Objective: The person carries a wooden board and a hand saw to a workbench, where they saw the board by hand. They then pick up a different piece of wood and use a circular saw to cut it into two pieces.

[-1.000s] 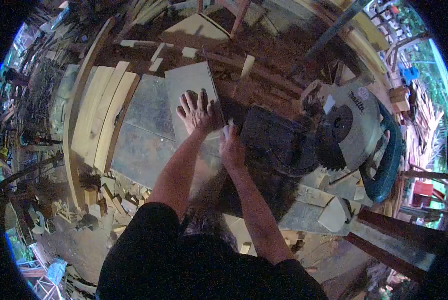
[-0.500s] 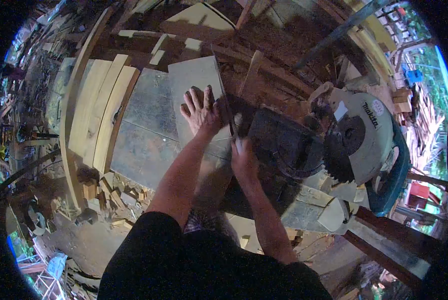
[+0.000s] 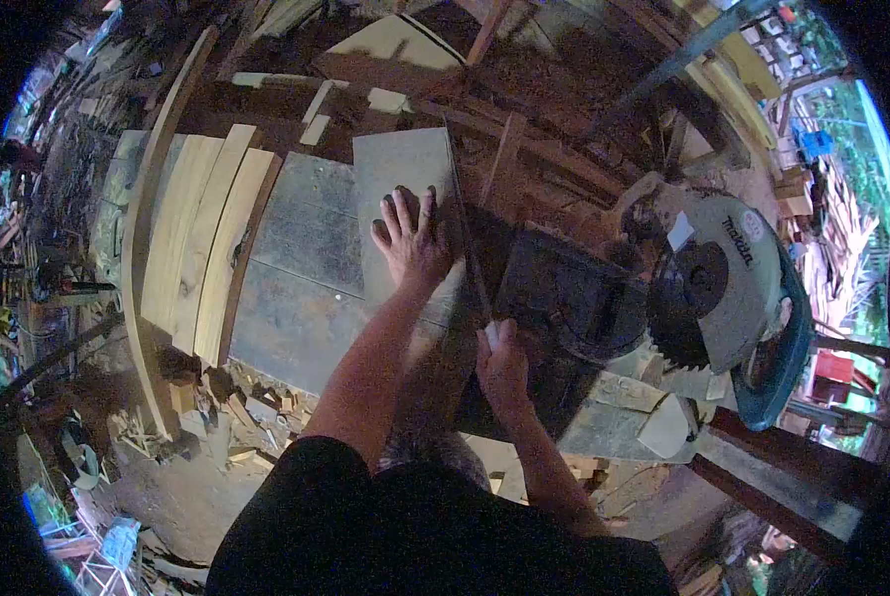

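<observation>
A pale flat board [image 3: 397,164] lies on the dark worktable [image 3: 296,308]. Spread out on the board, my left hand [image 3: 413,243] presses it with fingers apart. My right hand [image 3: 502,363] is closed round the light handle of a long thin tool [image 3: 473,253], whose narrow blade runs up along the board's right edge. Whether the blade is a saw or a knife cannot be made out.
A Makita circular saw [image 3: 713,278] with a toothed blade stands at the right. Long planks [image 3: 201,238] lie at the left. Wood offcuts [image 3: 256,412] are heaped below the table's left edge, and a metal bar [image 3: 683,55] crosses the upper right.
My right hand has moved down, toward my body, with the tool. My left hand is still spread on the board; the whole view has shifted slightly.
</observation>
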### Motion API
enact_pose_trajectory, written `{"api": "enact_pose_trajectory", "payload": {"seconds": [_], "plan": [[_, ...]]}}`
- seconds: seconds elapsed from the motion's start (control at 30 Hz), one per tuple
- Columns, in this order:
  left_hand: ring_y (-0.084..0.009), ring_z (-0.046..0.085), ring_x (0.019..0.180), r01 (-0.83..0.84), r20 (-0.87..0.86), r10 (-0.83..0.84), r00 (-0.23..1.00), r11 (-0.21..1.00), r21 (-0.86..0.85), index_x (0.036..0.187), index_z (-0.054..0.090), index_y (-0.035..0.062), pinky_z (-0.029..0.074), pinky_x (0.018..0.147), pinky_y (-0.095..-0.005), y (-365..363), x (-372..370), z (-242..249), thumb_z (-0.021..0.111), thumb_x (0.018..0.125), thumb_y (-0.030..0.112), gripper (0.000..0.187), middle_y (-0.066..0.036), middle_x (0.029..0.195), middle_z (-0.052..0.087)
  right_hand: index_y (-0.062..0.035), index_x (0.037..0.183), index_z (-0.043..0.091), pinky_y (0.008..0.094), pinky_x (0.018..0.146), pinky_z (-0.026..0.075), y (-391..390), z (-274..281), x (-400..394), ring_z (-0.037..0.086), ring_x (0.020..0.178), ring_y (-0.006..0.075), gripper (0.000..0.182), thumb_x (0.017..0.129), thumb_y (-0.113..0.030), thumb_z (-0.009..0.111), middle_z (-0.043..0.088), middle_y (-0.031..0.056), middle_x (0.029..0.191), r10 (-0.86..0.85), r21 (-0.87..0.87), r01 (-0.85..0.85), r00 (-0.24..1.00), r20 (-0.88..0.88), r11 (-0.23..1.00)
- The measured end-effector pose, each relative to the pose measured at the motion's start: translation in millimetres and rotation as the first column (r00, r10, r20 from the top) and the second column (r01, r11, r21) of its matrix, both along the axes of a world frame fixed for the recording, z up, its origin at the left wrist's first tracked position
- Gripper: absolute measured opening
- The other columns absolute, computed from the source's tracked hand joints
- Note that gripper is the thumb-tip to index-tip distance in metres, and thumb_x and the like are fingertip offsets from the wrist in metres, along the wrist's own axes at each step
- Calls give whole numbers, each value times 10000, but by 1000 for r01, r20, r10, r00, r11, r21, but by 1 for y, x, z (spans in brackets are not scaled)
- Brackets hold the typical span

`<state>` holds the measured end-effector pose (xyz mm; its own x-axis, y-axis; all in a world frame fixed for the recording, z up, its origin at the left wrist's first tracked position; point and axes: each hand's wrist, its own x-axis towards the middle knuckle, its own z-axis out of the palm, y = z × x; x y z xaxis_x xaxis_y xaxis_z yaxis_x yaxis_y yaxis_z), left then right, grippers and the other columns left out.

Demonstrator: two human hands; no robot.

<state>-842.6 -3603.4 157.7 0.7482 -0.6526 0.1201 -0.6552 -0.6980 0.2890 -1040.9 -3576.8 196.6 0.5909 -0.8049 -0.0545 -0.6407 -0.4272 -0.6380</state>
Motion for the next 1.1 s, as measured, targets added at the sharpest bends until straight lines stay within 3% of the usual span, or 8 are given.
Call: {"api": "enact_pose_trajectory", "payload": {"seconds": [0.27,0.33,0.5,0.57,0.87,1.03,1.07,1.1], "plan": [[-391,121,1361,-30,-2,30,1000,999,-31,1389,323,232,100,1039,-604,1,-1,-6,373,906,371,505,-187,1469,176,-7,1041,437,469,624,485,-24,-10,46,588,815,452,272,893,-217,528,574,292,848,126,-344,-66,980,154,937],[-391,118,1362,-42,-40,40,998,998,-49,1389,323,231,94,1041,-602,0,1,-7,371,906,372,506,-188,1468,176,0,1049,437,478,626,484,17,-5,-4,590,795,455,292,887,-220,539,584,282,831,-131,66,137,987,-93,988],[-381,106,1367,-24,17,24,1000,1000,9,1399,302,238,85,1051,-592,2,1,-14,357,908,386,515,-176,1479,160,0,1068,439,481,630,481,-2,-10,11,589,791,456,308,891,-235,534,589,270,832,95,-314,-57,990,107,948],[-378,104,1367,-32,8,32,999,999,0,1400,299,241,87,1051,-590,3,-1,-13,361,907,383,517,-172,1480,159,7,1059,451,483,653,477,-33,-8,61,579,828,460,297,891,-223,535,578,285,868,-34,-7,34,998,48,999],[-354,100,1375,-88,-12,88,996,996,13,1404,284,283,86,1059,-578,-1,-1,-6,359,909,437,524,-148,1489,153,7,1102,416,472,684,467,8,-7,-25,571,791,457,330,885,-208,541,568,282,878,27,-223,-21,999,21,974],[-334,98,1379,-103,22,103,994,995,-15,1410,264,302,72,1070,-565,3,-4,-12,356,911,452,529,-122,1497,141,30,1118,432,484,706,475,-45,-3,44,581,841,450,343,893,-213,523,574,282,881,43,48,-48,994,102,998],[-327,97,1380,-118,8,118,993,993,12,1413,253,309,68,1073,-561,2,-5,-9,356,911,450,532,-115,1500,137,29,1108,440,473,720,481,-45,-29,21,584,866,440,324,904,-213,505,580,269,878,321,-483,-421,905,-278,768],[-321,97,1381,-129,-9,129,992,991,37,1416,242,316,63,1077,-557,1,-7,-6,357,911,448,534,-108,1502,133,29,1108,440,473,720,481,-29,-23,-1,584,866,440,324,904,-213,505,580,269,878,320,-485,-419,906,-276,768]]}}
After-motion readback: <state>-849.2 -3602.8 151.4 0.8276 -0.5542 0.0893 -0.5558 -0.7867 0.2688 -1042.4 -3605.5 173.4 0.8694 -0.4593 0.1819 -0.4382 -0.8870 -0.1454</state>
